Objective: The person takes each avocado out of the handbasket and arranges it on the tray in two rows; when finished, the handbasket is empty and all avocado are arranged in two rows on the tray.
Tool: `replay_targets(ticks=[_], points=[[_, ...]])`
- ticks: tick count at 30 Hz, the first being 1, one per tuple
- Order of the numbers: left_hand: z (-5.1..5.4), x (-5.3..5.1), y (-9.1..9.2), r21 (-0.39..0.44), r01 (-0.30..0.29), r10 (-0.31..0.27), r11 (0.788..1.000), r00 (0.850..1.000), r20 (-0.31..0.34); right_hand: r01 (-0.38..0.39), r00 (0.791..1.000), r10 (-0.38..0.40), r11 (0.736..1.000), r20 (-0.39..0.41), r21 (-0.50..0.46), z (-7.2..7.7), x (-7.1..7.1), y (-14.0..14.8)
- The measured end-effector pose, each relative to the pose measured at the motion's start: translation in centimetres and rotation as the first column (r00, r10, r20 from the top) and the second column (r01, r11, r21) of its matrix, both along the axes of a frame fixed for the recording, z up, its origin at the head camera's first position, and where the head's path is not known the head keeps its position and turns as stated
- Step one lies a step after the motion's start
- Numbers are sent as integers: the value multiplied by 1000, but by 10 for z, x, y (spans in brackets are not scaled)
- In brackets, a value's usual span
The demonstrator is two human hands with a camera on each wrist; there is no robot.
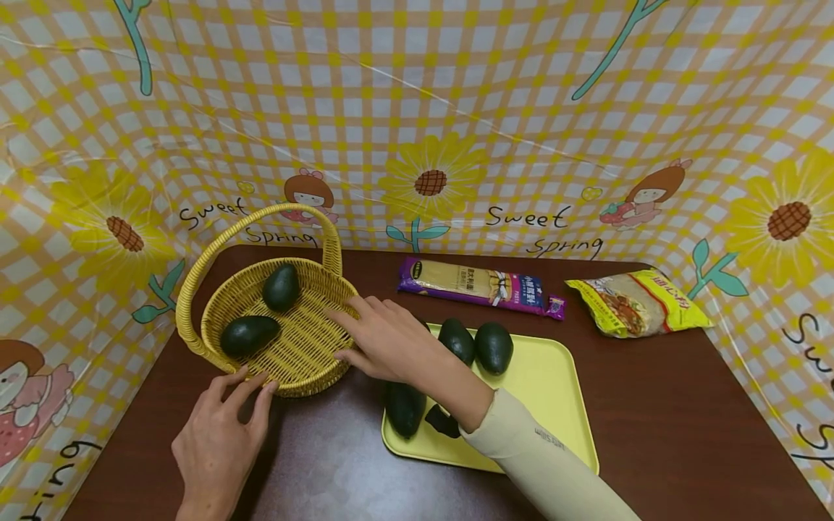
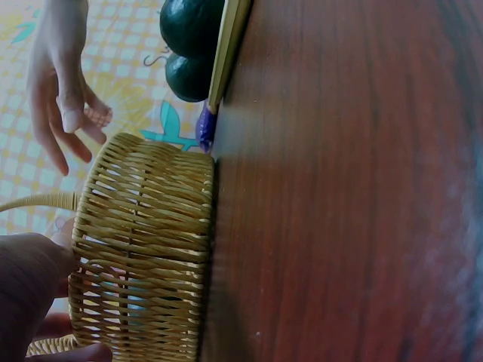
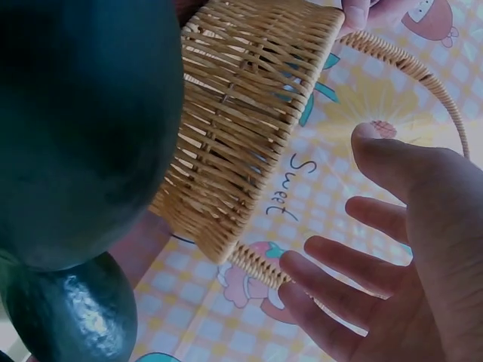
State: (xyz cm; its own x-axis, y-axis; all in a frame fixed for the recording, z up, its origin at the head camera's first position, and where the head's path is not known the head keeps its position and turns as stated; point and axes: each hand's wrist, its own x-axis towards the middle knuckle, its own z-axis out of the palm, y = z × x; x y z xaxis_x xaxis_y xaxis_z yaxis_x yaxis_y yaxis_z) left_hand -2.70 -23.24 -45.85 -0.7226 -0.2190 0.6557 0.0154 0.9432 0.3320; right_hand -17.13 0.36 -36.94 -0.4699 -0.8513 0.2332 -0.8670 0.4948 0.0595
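Observation:
Two dark green avocados (image 1: 250,336) lie inside the yellow wicker basket (image 1: 313,380) at the left of the table. The left hand (image 1: 221,434) grips the basket's front rim; in the left wrist view some of its fingers show through the weave. Over the basket's right rim reaches the right hand (image 1: 384,336), fingers spread and holding nothing, which the right wrist view also shows. Beneath the right forearm is a yellow tray (image 1: 547,412) with several more avocados (image 1: 494,349), some partly hidden by the arm.
Behind the tray lies a purple pasta packet (image 1: 478,286). A yellow noodle bag (image 1: 638,304) sits at the back right. The basket's tall handle (image 1: 195,278) arches over its left side. Checked cloth (image 1: 417,87) surrounds the brown table (image 1: 691,427) at the back and sides.

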Motion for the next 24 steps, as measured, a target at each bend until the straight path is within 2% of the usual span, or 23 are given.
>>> replay_targets(ticks=[24], points=[[0,-1,-1,-4,-1,1,1000,1000,13,-23,999,21,998,49,51,4,-11,-30]])
